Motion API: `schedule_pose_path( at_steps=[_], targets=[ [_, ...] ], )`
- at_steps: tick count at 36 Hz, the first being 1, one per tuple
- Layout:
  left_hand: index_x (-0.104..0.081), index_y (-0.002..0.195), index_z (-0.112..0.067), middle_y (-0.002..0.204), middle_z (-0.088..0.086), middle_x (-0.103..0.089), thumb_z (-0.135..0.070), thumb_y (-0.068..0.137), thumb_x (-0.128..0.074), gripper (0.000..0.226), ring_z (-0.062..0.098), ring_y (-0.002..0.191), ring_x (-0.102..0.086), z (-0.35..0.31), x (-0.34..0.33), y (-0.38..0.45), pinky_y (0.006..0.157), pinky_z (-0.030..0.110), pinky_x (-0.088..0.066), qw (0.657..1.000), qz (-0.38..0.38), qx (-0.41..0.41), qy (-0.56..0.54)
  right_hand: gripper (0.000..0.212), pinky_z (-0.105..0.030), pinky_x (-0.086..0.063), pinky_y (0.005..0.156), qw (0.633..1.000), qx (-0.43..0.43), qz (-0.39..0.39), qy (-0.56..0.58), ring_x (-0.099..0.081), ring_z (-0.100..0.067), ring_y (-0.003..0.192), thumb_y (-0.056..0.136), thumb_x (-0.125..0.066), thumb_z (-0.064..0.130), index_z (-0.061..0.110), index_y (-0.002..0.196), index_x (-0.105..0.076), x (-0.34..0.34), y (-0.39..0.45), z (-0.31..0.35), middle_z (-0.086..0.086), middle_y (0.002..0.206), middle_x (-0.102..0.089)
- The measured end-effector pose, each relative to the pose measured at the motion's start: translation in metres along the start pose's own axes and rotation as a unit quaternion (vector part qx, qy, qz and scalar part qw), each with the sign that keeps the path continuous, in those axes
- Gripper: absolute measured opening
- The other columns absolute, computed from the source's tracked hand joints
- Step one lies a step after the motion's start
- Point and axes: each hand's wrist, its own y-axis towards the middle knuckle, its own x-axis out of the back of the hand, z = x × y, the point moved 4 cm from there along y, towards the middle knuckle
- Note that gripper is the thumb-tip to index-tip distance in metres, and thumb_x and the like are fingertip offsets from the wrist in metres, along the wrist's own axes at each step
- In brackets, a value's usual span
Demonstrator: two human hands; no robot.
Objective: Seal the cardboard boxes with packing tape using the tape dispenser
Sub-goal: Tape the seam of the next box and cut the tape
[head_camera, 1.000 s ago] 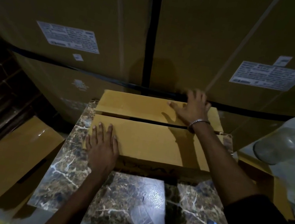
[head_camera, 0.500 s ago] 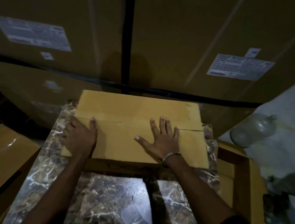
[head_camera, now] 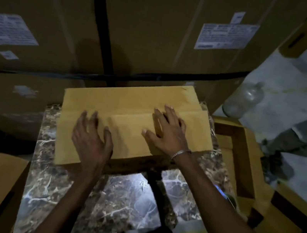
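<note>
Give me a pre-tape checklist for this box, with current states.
1. Flaps closed: ok, both flaps of the box lie flat and meet along the seam.
2. Flaps held down: ok, right hand lies flat across the seam.
3. Left hand free to fetch the dispenser: ok, open, holding nothing.
4. Dispenser located: cannot tell, only a blue edge shows behind the right forearm.
5. Box fully on the table: ok.
6. Seam already taped: not ok, no tape visible.

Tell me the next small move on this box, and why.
Probably keep the right hand pressing the flaps shut and free the left hand to fetch the tape dispenser. Both hands lie flat on the cardboard box, its flaps meet along the seam, no tape shows on it, and neither hand holds the dispenser.
</note>
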Motion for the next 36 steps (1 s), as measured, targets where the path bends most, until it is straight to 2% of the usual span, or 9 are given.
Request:
schedule_pose_path(
  at_steps=[4,8,13,16,18,23,28,32,36],
  targets=[
    [-0.069,0.126,-0.009,0.126,0.015,-0.057,-0.003,0.093,-0.070,0.034,0.033,0.113,-0.060,-0.074,-0.011,-0.060,0.094,0.039,-0.051,0.981,0.093,-0.096,-0.142,0.033,-0.040,-0.038,0.105,0.959,-0.056,-0.252,0.115,-0.047,-0.019,0.134,0.099,-0.063,0.050,0.028,0.123,-0.068,0.028,-0.080,-0.021,0.007,0.139,-0.056],
    [-0.069,0.114,-0.020,0.115,-0.005,-0.060,-0.016,0.104,-0.061,0.014,0.018,0.094,-0.067,-0.123,-0.041,-0.130,0.077,0.037,-0.056,0.916,0.281,-0.156,-0.240,0.020,-0.047,-0.050,0.092,0.924,-0.175,-0.326,0.103,-0.060,-0.031,0.107,0.101,-0.058,0.033,0.017,0.109,-0.065,0.017,-0.156,-0.106,-0.004,0.111,-0.064],
    [-0.062,0.127,-0.034,0.121,-0.016,-0.059,-0.031,0.107,-0.054,0.022,0.005,0.085,-0.065,-0.136,-0.095,-0.196,0.076,0.040,-0.056,0.862,0.439,-0.126,-0.221,0.053,-0.049,-0.054,0.080,0.906,-0.392,-0.153,0.054,-0.061,-0.046,0.098,0.086,-0.052,0.051,0.002,0.105,-0.058,-0.030,-0.225,-0.231,-0.022,0.105,-0.059],
    [-0.062,0.127,-0.038,0.122,-0.018,-0.059,-0.039,0.104,-0.052,0.025,0.002,0.086,-0.067,-0.137,-0.120,-0.222,0.079,0.038,-0.057,0.841,0.495,-0.098,-0.192,0.067,-0.047,-0.050,0.073,0.892,-0.450,0.028,-0.003,-0.062,-0.047,0.098,0.080,-0.078,0.053,0.001,0.115,-0.052,-0.050,-0.249,-0.270,-0.023,0.116,-0.054],
    [-0.064,0.124,-0.038,0.120,-0.017,-0.061,-0.043,0.103,-0.050,0.026,0.002,0.088,-0.067,-0.142,-0.132,-0.234,0.081,0.038,-0.057,0.828,0.524,-0.088,-0.179,0.076,-0.043,-0.046,0.071,0.895,-0.438,0.078,-0.039,-0.061,-0.044,0.099,0.074,-0.084,0.057,0.005,0.119,-0.053,-0.059,-0.260,-0.286,-0.018,0.117,-0.054],
    [-0.068,0.122,-0.035,0.107,-0.017,-0.060,-0.045,0.099,-0.054,0.029,0.007,0.096,-0.066,-0.156,-0.150,-0.251,0.082,0.030,-0.049,0.816,0.553,-0.071,-0.152,0.038,-0.044,-0.054,0.080,0.945,-0.317,0.055,-0.065,-0.064,-0.039,0.102,0.074,-0.089,0.036,0.012,0.096,-0.070,-0.064,-0.255,-0.291,-0.014,0.108,-0.068],
    [-0.071,0.119,-0.036,0.094,-0.015,-0.060,-0.042,0.100,-0.055,0.026,0.007,0.091,-0.064,-0.163,-0.159,-0.258,0.083,0.033,-0.050,0.823,0.551,-0.023,-0.136,0.036,-0.039,-0.055,0.079,0.933,-0.328,0.128,-0.080,-0.070,-0.035,0.101,0.087,-0.076,0.041,0.012,0.108,-0.071,-0.081,-0.250,-0.290,-0.012,0.106,-0.074],
    [-0.073,0.113,-0.036,0.088,-0.024,-0.061,-0.043,0.096,-0.054,0.027,-0.009,0.077,-0.061,-0.160,-0.156,-0.257,0.074,0.026,-0.048,0.837,0.525,0.029,-0.151,0.032,-0.039,-0.048,0.077,0.932,-0.313,0.181,-0.034,-0.066,-0.038,0.103,0.095,-0.068,0.040,0.009,0.104,-0.064,-0.089,-0.248,-0.310,-0.016,0.104,-0.070],
    [-0.074,0.111,-0.032,0.087,-0.021,-0.069,-0.039,0.101,-0.059,0.018,-0.001,0.073,-0.066,-0.157,-0.150,-0.253,0.067,0.019,-0.045,0.845,0.487,0.100,-0.197,0.029,-0.036,-0.032,0.062,0.928,-0.286,0.233,0.051,-0.061,-0.030,0.084,0.098,-0.068,0.036,0.011,0.087,-0.060,-0.067,-0.234,-0.325,-0.012,0.085,-0.058]
  ],
)
